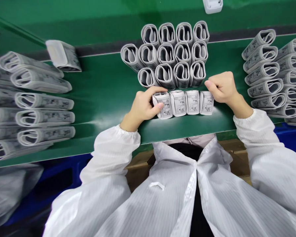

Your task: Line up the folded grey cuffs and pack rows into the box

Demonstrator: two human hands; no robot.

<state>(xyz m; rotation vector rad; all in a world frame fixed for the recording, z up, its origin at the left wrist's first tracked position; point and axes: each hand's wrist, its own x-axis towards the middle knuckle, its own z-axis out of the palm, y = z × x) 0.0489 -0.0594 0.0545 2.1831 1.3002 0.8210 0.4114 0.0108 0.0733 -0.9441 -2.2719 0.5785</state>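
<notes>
Four rolled cuffs (183, 103), probably blood-pressure cuffs, stand in a tight side-by-side row near the middle of a green-topped bench (108, 98), their printed diagram faces turned up toward the camera. The person's left hand (143, 107) is curved over the leftmost roll (162, 105), with fingers (155, 90) across its far end and thumb (159, 106) pressed on its printed face, so it has hold of that roll. The right hand (223, 87) is curled into a loose, half-closed fist at the row's 2 o'clock. Its thumb side sits at the top of the rightmost roll (206, 102) and seems to touch it, though from this angle a real grip cannot be told. At 12 o'clock from the row, a block of similar cuffs (174, 54) stands with coiled ends showing, just beyond the hands. More cuffs lie in stacks at 9 o'clock (32, 105) and 3 o'clock (268, 74), and a single cuff (62, 56) lies at 10 o'clock. A white plug-like object (212, 5) sits at the top edge, around 12 o'clock. Both forearms come in from a white striped smock (148, 197), and a blue bin (46, 184) shows below the bench at 8 o'clock.
</notes>
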